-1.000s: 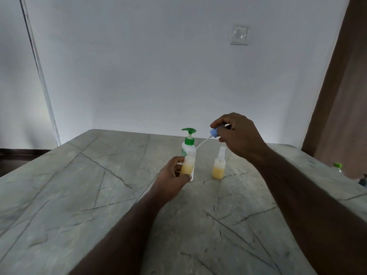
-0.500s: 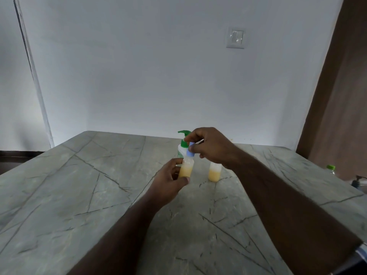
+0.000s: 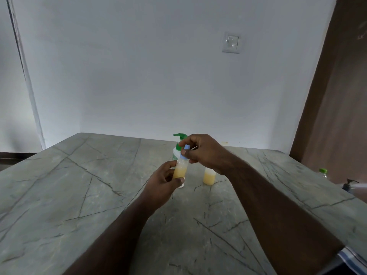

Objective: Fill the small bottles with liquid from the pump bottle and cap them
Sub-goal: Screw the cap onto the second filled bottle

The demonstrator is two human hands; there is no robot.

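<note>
Two bottles hold yellow liquid, so filling looks done; capping remains. Left hand (image 3: 162, 180) grips the near bottle (image 3: 180, 169) in front of the pump bottle (image 3: 177, 149). Right hand (image 3: 204, 153) pinches the blue cap (image 3: 185, 152) onto its neck. Second bottle (image 3: 209, 176) stands on the desk (image 3: 79, 195), top hidden

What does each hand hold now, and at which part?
The left hand grips a small bottle round its lower body. The right hand pinches the blue cap on that bottle's neck.
</note>
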